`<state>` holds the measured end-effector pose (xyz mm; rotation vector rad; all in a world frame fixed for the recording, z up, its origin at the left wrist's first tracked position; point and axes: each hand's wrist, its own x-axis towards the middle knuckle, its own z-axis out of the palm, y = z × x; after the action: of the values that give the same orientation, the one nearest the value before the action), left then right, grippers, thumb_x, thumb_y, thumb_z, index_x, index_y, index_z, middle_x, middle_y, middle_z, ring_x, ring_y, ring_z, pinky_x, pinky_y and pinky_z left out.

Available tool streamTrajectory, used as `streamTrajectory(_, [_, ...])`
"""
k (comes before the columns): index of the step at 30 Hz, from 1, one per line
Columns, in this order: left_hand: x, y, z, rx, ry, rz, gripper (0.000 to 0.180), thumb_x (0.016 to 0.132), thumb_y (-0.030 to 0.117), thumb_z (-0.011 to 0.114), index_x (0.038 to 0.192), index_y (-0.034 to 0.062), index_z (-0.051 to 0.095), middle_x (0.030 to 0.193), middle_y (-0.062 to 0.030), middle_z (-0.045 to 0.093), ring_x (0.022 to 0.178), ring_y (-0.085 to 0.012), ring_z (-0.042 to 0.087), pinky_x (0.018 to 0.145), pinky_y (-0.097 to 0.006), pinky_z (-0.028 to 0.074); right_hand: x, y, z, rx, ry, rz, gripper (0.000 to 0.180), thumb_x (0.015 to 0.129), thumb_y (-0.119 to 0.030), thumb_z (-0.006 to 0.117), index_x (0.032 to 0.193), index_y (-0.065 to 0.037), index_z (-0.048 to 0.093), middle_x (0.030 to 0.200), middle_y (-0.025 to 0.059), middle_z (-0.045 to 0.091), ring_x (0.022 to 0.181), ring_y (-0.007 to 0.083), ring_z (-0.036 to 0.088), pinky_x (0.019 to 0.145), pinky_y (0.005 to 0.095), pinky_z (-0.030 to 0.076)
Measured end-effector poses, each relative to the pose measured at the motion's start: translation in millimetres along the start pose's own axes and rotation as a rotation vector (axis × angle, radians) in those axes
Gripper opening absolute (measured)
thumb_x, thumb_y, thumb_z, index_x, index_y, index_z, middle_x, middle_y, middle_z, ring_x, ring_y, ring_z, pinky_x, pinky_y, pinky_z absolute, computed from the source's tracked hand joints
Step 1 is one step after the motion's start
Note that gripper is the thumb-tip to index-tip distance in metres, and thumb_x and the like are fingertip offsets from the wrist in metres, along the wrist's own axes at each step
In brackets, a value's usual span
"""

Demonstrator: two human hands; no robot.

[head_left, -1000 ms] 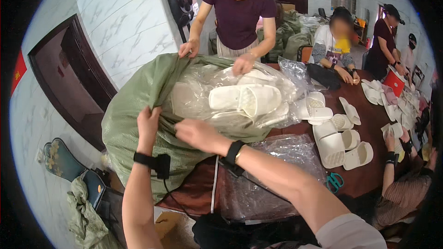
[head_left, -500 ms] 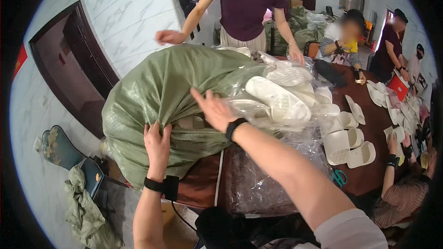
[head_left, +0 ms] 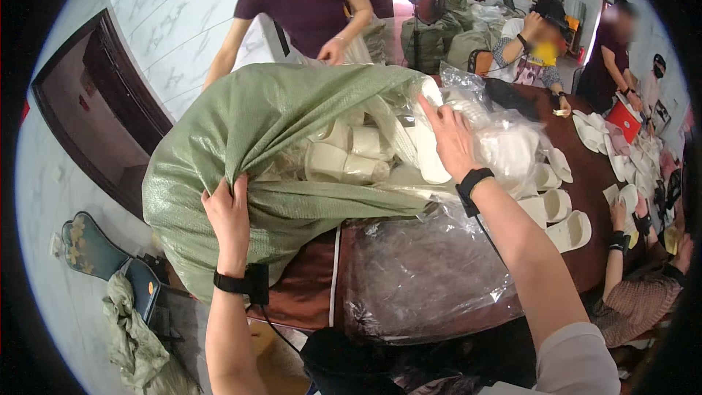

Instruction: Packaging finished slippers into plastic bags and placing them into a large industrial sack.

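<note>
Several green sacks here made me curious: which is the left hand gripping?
The big open sack on the table, slippers showing; others are by the chair or piled behind.

The brown table bears a green sack, white slippers and, apparently, plastic bags.

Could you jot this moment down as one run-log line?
left hand: gripping green sack | right hand: open, at white slippers | sack: mouth open, more slippers inside | across: co-worker, dark top

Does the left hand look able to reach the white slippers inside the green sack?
Probably yes: the green sack gapes beside the left hand, showing white slippers, though that hand may need to release the sack.
</note>
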<state>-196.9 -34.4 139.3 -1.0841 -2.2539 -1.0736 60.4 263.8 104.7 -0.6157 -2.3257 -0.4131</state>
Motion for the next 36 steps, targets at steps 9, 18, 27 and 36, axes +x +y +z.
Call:
streamTrajectory(9, [-11.1, 42.5, -4.7, 0.048, 0.037, 0.205, 0.022, 0.095, 0.019, 0.05, 0.09, 0.0003, 0.06, 0.077, -0.0176, 0.059, 0.078, -0.0381, 0.055, 0.104, -0.056, 0.027, 71.0, -207.9, 25.4, 0.555, -0.371, -0.207, 0.051, 0.091, -0.02, 0.049, 0.14, -0.006, 0.044, 0.146, 0.0187, 0.039, 0.135, 0.0283, 0.036, 0.105, 0.042, 0.038])
streamTrajectory(18, [-26.3, 2.6, 12.6, 0.071, -0.037, 0.037, 0.026, 0.091, 0.012, 0.056, 0.114, -0.0005, 0.053, 0.096, -0.0183, 0.067, 0.087, -0.0339, 0.062, 0.1, -0.048, 0.031, 39.6, -207.2, 62.9, 0.67, -0.332, -0.164, 0.022, 0.081, -0.006, 0.054, 0.101, -0.007, 0.064, 0.099, 0.0166, 0.064, 0.08, 0.0332, 0.066, 0.066, 0.0412, 0.054])
streamTrajectory(27, [65.0, 10.1, 57.0, 0.082, 0.084, 0.069, 0.04, 0.09, 0.009, 0.056, 0.129, 0.0142, 0.049, 0.093, -0.0233, 0.066, 0.089, -0.0406, 0.062, 0.074, -0.048, 0.048, -15.1, 10.0, 9.7, 0.539, -0.036, -0.015, 0.038, 0.078, 0.005, 0.055, 0.112, -0.013, 0.057, 0.096, 0.0131, 0.061, 0.082, 0.0331, 0.063, 0.072, 0.0393, 0.052])
streamTrajectory(36, [94.5, 30.0, 70.5, 0.453, 0.098, 0.432, 0.069, 0.08, 0.01, 0.069, 0.141, 0.0158, 0.037, 0.113, -0.0051, 0.058, 0.111, -0.0255, 0.055, 0.107, -0.063, 0.025, -49.7, 103.1, 24.0, 0.905, 0.062, 0.917, 0.044, 0.084, -0.008, 0.052, 0.127, -0.003, 0.054, 0.1, 0.0173, 0.066, 0.077, 0.0219, 0.064, 0.061, 0.0314, 0.055])
